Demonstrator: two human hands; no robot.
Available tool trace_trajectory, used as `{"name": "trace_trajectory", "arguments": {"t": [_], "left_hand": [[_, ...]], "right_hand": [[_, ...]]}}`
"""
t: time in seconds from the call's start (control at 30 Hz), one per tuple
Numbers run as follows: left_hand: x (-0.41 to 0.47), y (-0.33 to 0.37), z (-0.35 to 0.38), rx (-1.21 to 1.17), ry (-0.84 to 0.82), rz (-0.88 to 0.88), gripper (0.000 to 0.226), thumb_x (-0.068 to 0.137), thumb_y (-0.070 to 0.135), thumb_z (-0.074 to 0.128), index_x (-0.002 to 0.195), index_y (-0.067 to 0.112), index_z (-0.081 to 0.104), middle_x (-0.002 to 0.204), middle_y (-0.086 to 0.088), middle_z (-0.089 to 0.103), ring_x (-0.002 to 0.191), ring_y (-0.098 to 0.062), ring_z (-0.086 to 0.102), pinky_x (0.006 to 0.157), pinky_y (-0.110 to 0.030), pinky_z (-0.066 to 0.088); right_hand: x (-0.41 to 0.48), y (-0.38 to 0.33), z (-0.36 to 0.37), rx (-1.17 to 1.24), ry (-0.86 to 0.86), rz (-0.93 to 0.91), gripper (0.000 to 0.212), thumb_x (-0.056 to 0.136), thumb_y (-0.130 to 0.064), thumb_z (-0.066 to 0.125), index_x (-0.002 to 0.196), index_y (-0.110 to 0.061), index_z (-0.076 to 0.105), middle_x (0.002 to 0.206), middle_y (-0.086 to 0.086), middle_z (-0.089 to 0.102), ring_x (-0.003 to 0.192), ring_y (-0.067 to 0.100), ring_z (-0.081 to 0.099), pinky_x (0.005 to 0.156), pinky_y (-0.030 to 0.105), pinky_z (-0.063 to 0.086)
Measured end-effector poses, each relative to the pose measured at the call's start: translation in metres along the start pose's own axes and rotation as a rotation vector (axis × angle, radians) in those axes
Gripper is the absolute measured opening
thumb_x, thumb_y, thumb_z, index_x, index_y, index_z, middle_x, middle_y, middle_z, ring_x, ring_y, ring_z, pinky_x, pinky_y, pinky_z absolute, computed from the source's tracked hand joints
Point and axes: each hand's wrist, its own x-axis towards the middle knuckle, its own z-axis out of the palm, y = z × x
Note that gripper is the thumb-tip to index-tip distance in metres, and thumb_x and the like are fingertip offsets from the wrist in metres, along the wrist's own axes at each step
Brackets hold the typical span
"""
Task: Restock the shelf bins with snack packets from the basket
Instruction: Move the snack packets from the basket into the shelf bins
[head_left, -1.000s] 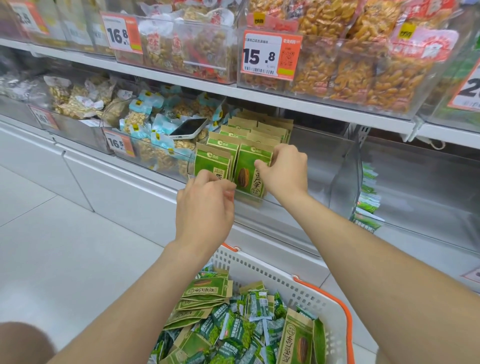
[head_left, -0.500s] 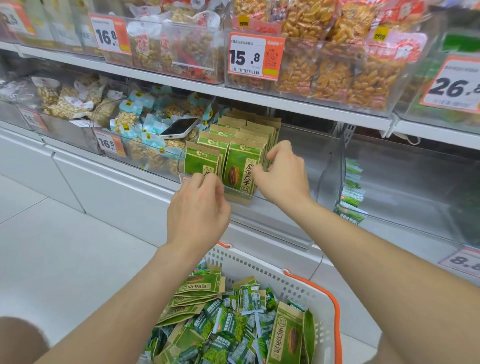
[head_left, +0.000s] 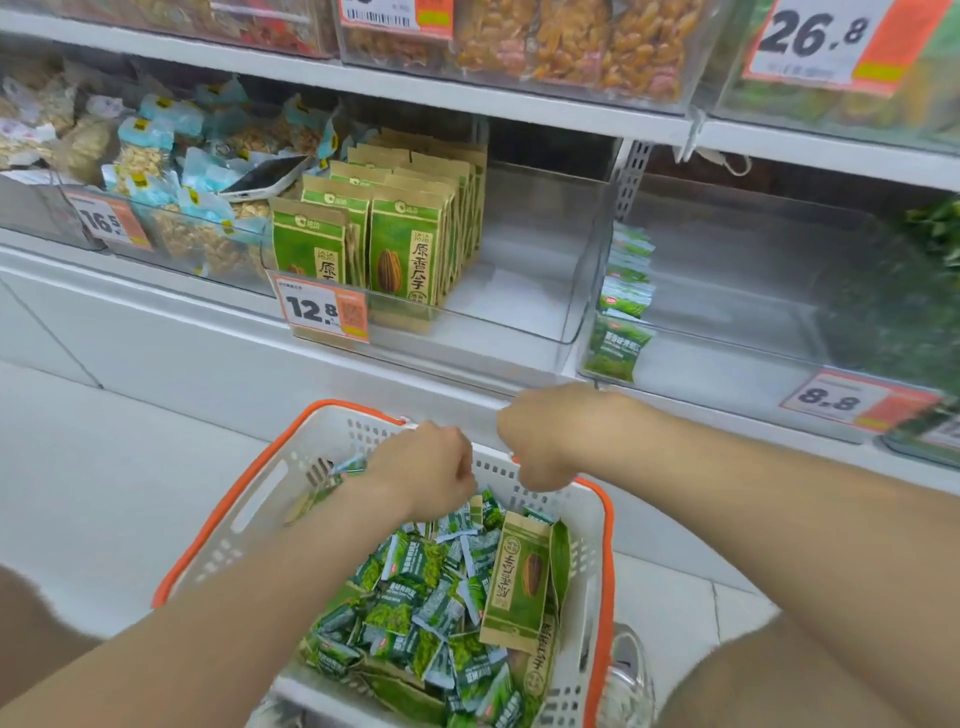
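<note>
The basket (head_left: 244, 509), white with an orange rim, is nearest, heaped with small green packets (head_left: 415, 597); one tall kraft packet (head_left: 519, 577) leans at its right side. Over its far end hang the left hand (head_left: 423, 467) and right hand (head_left: 545, 436), fingers curled under, backs up; whether either grips anything cannot be told. Beyond, a clear bin (head_left: 519, 322) holds upright kraft packets (head_left: 405, 249) on its left behind a price tag (head_left: 322, 309). A phone (head_left: 265, 176) lies on bagged nuts (head_left: 156, 156) to the left. Green sachets (head_left: 623, 306) line the right bin's (head_left: 727, 358) left wall.
</note>
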Motion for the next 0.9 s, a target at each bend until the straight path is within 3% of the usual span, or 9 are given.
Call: {"name": "trace_trajectory", "arguments": {"t": [0.13, 0.23, 0.33, 0.47, 0.5, 0.57, 0.67, 0.8, 0.9], "left_hand": [[0.006, 0.025, 0.041, 0.029, -0.308, 0.038, 0.028, 0.095, 0.033, 0.054, 0.083, 0.012, 0.069, 0.087, -0.007, 0.07, 0.076, -0.027, 0.065, 0.069, -0.033, 0.051], [0.005, 0.039, 0.076, 0.07, -0.497, 0.042, 0.036, 0.1, 0.023, 0.05, 0.067, 0.01, 0.051, 0.065, -0.007, 0.048, 0.054, -0.023, 0.042, 0.06, -0.036, 0.042], [0.003, 0.051, 0.1, 0.087, -0.587, 0.002, 0.019, 0.104, 0.013, 0.046, 0.102, 0.002, 0.061, 0.082, -0.007, 0.048, 0.059, -0.017, 0.038, 0.057, -0.032, 0.037], [-0.003, 0.055, 0.122, -0.034, -0.493, -0.047, 0.043, 0.107, 0.016, 0.046, 0.148, 0.006, 0.041, 0.117, -0.01, 0.057, 0.092, -0.022, 0.053, 0.084, -0.034, 0.044], [-0.005, 0.055, 0.126, -0.076, -0.508, -0.058, 0.049, 0.106, 0.014, 0.045, 0.153, 0.008, 0.034, 0.126, -0.015, 0.06, 0.097, -0.023, 0.055, 0.084, -0.036, 0.046], [-0.004, 0.057, 0.134, -0.188, -0.601, -0.06, 0.06, 0.106, 0.006, 0.044, 0.16, 0.011, 0.02, 0.13, -0.024, 0.061, 0.083, -0.025, 0.057, 0.07, -0.041, 0.048], [-0.002, 0.057, 0.145, -0.433, -0.58, -0.155, 0.049, 0.105, 0.004, 0.045, 0.15, 0.018, 0.032, 0.103, -0.012, 0.06, 0.062, -0.014, 0.045, 0.048, -0.027, 0.036], [-0.005, 0.06, 0.153, -0.67, -0.414, -0.243, 0.029, 0.101, 0.01, 0.061, 0.123, 0.025, 0.05, 0.104, -0.004, 0.056, 0.06, -0.013, 0.048, 0.047, -0.023, 0.04], [-0.004, 0.064, 0.149, -0.65, -0.312, -0.195, 0.034, 0.092, 0.003, 0.07, 0.114, 0.024, 0.055, 0.097, 0.0, 0.053, 0.066, -0.014, 0.053, 0.048, -0.022, 0.042]], "right_hand": [[0.005, 0.006, 0.033, -0.009, -0.16, -0.061, 0.033, 0.097, -0.021, 0.055, 0.066, -0.016, 0.043, 0.068, 0.002, 0.041, 0.064, 0.023, 0.037, 0.058, 0.031, 0.034], [0.004, 0.008, 0.049, -0.026, -0.202, -0.079, 0.034, 0.1, -0.019, 0.05, 0.067, -0.014, 0.045, 0.072, 0.003, 0.043, 0.068, 0.024, 0.039, 0.064, 0.034, 0.037], [0.002, 0.01, 0.057, -0.01, -0.198, -0.094, 0.031, 0.101, -0.018, 0.048, 0.07, -0.014, 0.046, 0.073, 0.003, 0.045, 0.071, 0.024, 0.041, 0.067, 0.036, 0.039], [0.001, 0.011, 0.059, 0.041, -0.167, -0.113, 0.034, 0.1, -0.016, 0.049, 0.067, -0.015, 0.039, 0.073, 0.003, 0.043, 0.075, 0.026, 0.042, 0.069, 0.037, 0.04], [0.0, 0.011, 0.059, 0.043, -0.164, -0.119, 0.034, 0.1, -0.017, 0.049, 0.067, -0.016, 0.038, 0.073, 0.004, 0.043, 0.075, 0.026, 0.044, 0.069, 0.037, 0.042], [-0.001, 0.013, 0.059, 0.039, -0.163, -0.123, 0.034, 0.101, -0.017, 0.049, 0.068, -0.016, 0.039, 0.074, 0.003, 0.043, 0.074, 0.026, 0.043, 0.069, 0.037, 0.041], [-0.001, 0.016, 0.058, 0.056, -0.156, -0.115, 0.031, 0.099, -0.016, 0.048, 0.069, -0.016, 0.039, 0.075, 0.004, 0.041, 0.074, 0.026, 0.039, 0.068, 0.036, 0.037], [-0.002, 0.021, 0.052, 0.078, -0.127, -0.093, 0.033, 0.099, -0.019, 0.051, 0.068, -0.016, 0.041, 0.073, 0.003, 0.043, 0.071, 0.025, 0.039, 0.065, 0.035, 0.037], [-0.002, 0.024, 0.048, 0.098, -0.102, -0.089, 0.03, 0.1, -0.02, 0.051, 0.071, -0.016, 0.043, 0.074, 0.002, 0.044, 0.069, 0.025, 0.04, 0.061, 0.033, 0.035]]}}
